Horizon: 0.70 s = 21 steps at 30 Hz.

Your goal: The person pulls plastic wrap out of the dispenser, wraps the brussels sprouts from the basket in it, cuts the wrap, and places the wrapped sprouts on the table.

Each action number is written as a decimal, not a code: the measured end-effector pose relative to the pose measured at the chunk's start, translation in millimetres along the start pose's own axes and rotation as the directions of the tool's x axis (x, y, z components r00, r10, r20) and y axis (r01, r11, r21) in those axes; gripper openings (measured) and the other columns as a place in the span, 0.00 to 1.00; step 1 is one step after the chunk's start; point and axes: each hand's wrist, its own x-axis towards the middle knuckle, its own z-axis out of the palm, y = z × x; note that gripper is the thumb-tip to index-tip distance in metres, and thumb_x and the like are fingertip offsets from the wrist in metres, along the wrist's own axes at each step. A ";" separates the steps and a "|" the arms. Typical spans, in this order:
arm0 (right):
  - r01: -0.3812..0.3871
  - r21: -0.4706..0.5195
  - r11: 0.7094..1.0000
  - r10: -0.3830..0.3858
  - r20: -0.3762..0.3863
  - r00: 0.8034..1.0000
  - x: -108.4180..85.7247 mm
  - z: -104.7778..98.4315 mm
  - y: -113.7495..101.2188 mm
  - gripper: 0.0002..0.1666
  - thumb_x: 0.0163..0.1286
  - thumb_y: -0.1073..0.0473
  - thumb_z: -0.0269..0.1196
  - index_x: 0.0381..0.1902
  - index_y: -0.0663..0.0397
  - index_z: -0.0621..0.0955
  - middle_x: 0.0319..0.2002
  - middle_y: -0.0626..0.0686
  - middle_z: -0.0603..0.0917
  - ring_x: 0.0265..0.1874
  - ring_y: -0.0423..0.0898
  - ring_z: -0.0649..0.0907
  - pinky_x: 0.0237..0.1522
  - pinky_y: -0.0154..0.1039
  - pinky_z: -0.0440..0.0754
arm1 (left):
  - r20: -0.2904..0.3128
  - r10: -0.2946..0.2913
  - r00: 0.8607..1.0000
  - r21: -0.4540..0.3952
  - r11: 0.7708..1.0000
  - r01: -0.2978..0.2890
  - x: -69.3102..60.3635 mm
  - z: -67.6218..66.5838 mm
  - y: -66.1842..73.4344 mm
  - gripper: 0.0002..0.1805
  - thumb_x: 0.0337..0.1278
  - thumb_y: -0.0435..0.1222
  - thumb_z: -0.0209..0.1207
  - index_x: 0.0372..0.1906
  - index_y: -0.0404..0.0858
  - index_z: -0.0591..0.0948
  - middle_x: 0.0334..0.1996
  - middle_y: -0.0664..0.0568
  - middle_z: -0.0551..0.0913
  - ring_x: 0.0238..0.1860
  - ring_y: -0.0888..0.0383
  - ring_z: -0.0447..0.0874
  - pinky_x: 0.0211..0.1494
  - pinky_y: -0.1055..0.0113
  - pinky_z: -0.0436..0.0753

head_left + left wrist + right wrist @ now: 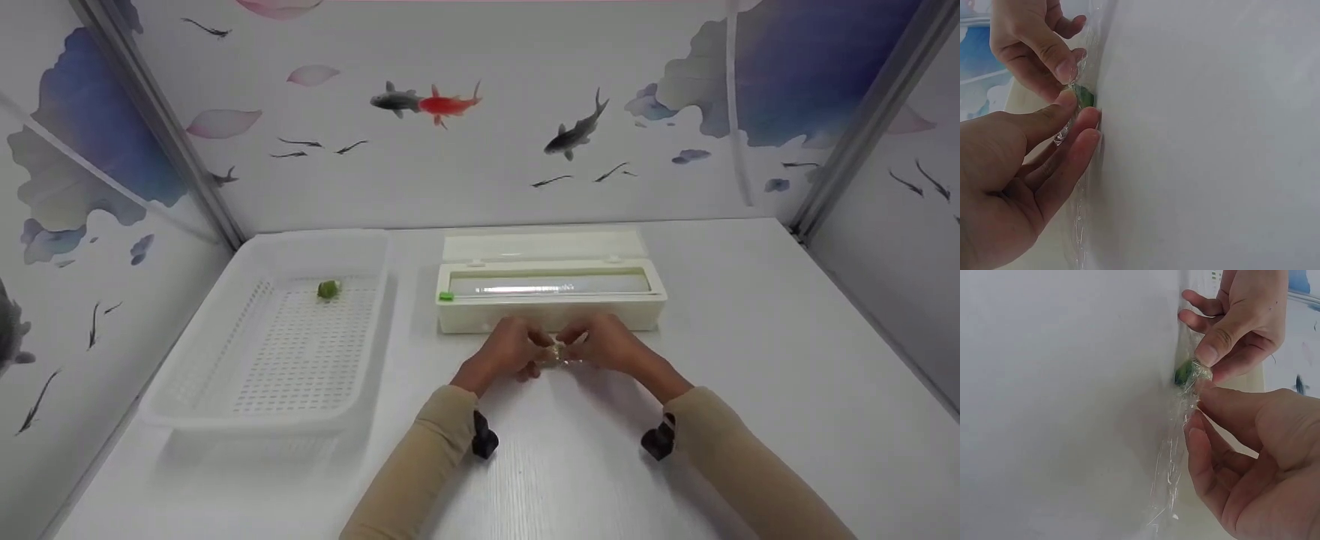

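Note:
Between my hands, just above the white table, is a small green piece [1085, 97] in a bunched sheet of clear cling film [1171, 475]. My left hand [511, 349] pinches the film beside the green piece with thumb and fingers. From the other side, my right hand [607, 345] pinches the gathered film, its fingertips close to the left ones. Loose film trails out past both hands in the wrist views. What kind of food the green piece is cannot be made out.
Right behind the hands stands a cream cling film box [551, 319], its lid [544, 244] raised and a green slider [446, 297] at its left end. To the left is a white perforated basket [259, 421] holding a small green piece [328, 289]. Printed panels enclose the table.

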 end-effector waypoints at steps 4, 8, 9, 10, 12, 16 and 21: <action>0.042 -0.004 0.999 -0.042 0.005 0.999 0.6 0.8 -2.7 0.14 0.60 0.60 0.74 0.44 0.58 0.89 0.41 0.58 0.91 0.31 0.43 0.85 0.29 0.33 0.83 | 0.038 0.006 0.999 0.050 0.999 -0.008 -2.3 -3.6 2.2 0.07 0.62 0.32 0.65 0.43 0.36 0.88 0.33 0.49 0.89 0.17 0.60 0.81 0.19 0.71 0.80; 0.074 -0.035 0.997 -0.073 0.023 0.997 1.8 2.6 -3.3 0.10 0.58 0.62 0.75 0.40 0.55 0.90 0.36 0.54 0.91 0.33 0.42 0.85 0.32 0.32 0.82 | 0.081 0.012 0.997 0.083 0.996 -0.018 -3.8 -7.4 3.7 0.07 0.64 0.33 0.64 0.43 0.37 0.88 0.33 0.48 0.89 0.18 0.60 0.81 0.20 0.71 0.81; 0.077 -0.039 0.996 -0.076 0.025 0.997 2.1 2.9 -3.0 0.09 0.59 0.63 0.74 0.39 0.54 0.90 0.36 0.53 0.92 0.33 0.42 0.85 0.32 0.32 0.82 | 0.089 0.012 0.996 0.087 0.996 -0.020 -4.0 -8.2 4.0 0.07 0.64 0.34 0.64 0.43 0.37 0.88 0.33 0.48 0.89 0.18 0.60 0.82 0.21 0.71 0.81; 0.081 -0.041 0.996 -0.080 0.025 0.997 2.3 3.3 -2.6 0.09 0.59 0.63 0.74 0.39 0.54 0.90 0.35 0.53 0.91 0.33 0.42 0.85 0.33 0.32 0.82 | 0.097 0.017 0.995 0.087 0.996 -0.026 -4.0 -8.8 4.1 0.07 0.64 0.34 0.64 0.43 0.37 0.88 0.33 0.47 0.89 0.19 0.60 0.82 0.21 0.71 0.82; 0.075 -0.040 0.996 -0.075 0.023 0.997 2.1 3.1 -2.4 0.09 0.59 0.65 0.74 0.39 0.55 0.90 0.35 0.53 0.91 0.34 0.42 0.85 0.33 0.33 0.83 | 0.107 0.019 0.994 0.083 0.996 -0.028 -3.7 -9.6 4.2 0.07 0.62 0.34 0.66 0.43 0.37 0.88 0.33 0.48 0.89 0.19 0.59 0.82 0.21 0.70 0.81; 0.048 -0.041 0.998 -0.047 0.032 0.998 1.1 1.8 -2.2 0.08 0.59 0.65 0.74 0.38 0.55 0.90 0.35 0.54 0.91 0.33 0.41 0.84 0.34 0.32 0.83 | 0.107 0.018 0.994 0.080 0.996 -0.026 -3.6 -9.3 4.6 0.06 0.59 0.32 0.68 0.40 0.36 0.87 0.32 0.51 0.86 0.21 0.58 0.82 0.21 0.70 0.81; 0.035 -0.064 0.997 -0.032 0.057 0.998 1.9 -0.5 -3.5 0.08 0.60 0.64 0.73 0.38 0.54 0.90 0.36 0.52 0.91 0.32 0.41 0.85 0.34 0.33 0.84 | 0.081 0.014 0.997 0.120 0.992 -0.024 -3.9 -9.2 6.2 0.03 0.60 0.30 0.67 0.37 0.35 0.87 0.28 0.51 0.85 0.20 0.58 0.81 0.21 0.71 0.80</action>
